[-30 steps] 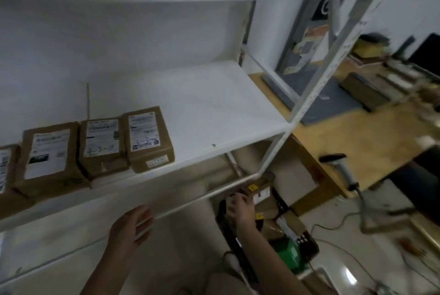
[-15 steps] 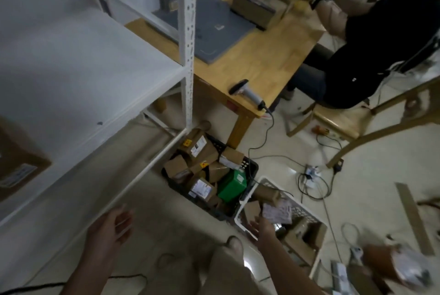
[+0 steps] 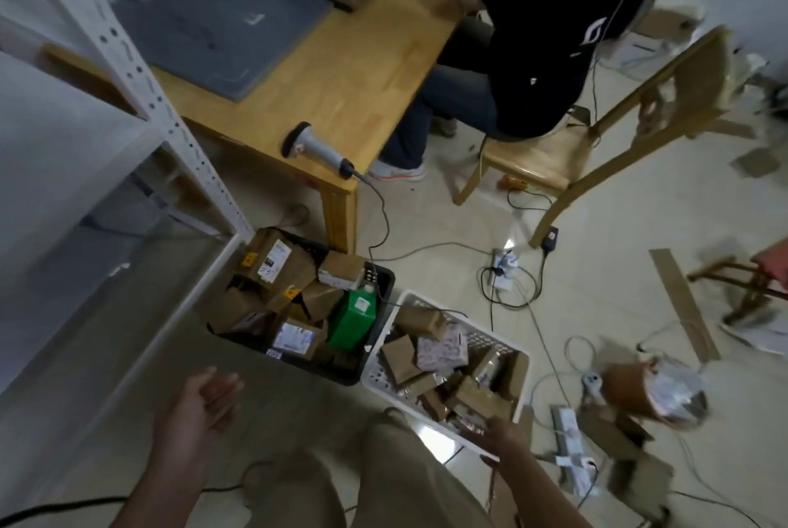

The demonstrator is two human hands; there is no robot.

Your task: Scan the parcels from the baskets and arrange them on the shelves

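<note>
Right grip (image 3: 499, 436) reaches over the near rim of the white basket (image 3: 377, 374), where parcels (image 3: 398, 357) lie heaped for picking, though blur hides whether it holds one, while left grip (image 3: 200, 404) hangs loosely open and empty near the black basket (image 3: 341, 376), ready.

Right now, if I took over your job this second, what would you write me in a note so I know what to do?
Left hand: open, holding nothing, near the black basket.
Right hand: reaching at the near rim of the white basket; it is blurred, so I cannot tell if it grips a parcel.
Things: both baskets sit on the floor by the shelf, holding many parcels. The scanner lies on the table corner.
Done: nothing shelved shows in this view.
Left: pick a parcel, scan it, shelve it, repeat.
</note>
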